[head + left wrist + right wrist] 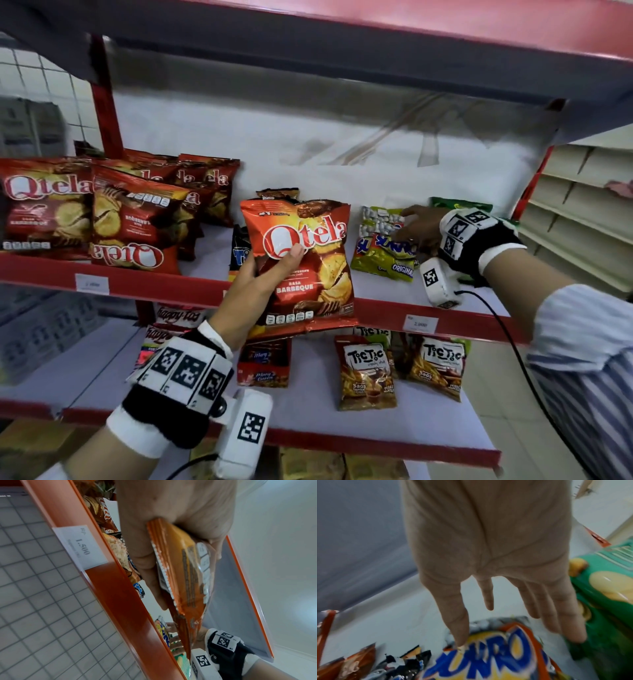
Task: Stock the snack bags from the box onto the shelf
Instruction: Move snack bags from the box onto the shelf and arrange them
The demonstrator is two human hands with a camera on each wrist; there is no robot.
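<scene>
Nearest, on the left wrist, a white camera block [244,432] with black square markers and a black-and-white strap. Just beyond, left hand [261,274] gripping an upright red crisp bag [310,270], thumb pressed on its glossy front, fingers curled behind, bag held in front of the red shelf edge [137,284]. From the left wrist view only: crimped, saw-toothed bottom seam of that bag [173,566] pinched deep in the palm [180,513], and a price label [80,547] reading 1.500 on the shelf lip. Farther in, right hand [419,228] reaching over the shelf, fingers straight and spread, holding nothing. From the right wrist view only: thumb tip touching a yellow bag with blue lettering [489,654], outer fingers against a green bag [606,608]; blurred, so firmness of contact cannot be told. Far left on the shelf, more red crisp bags [137,219], shiny and creased, leaning in a row, one upside down. Behind, a pale back wall
</scene>
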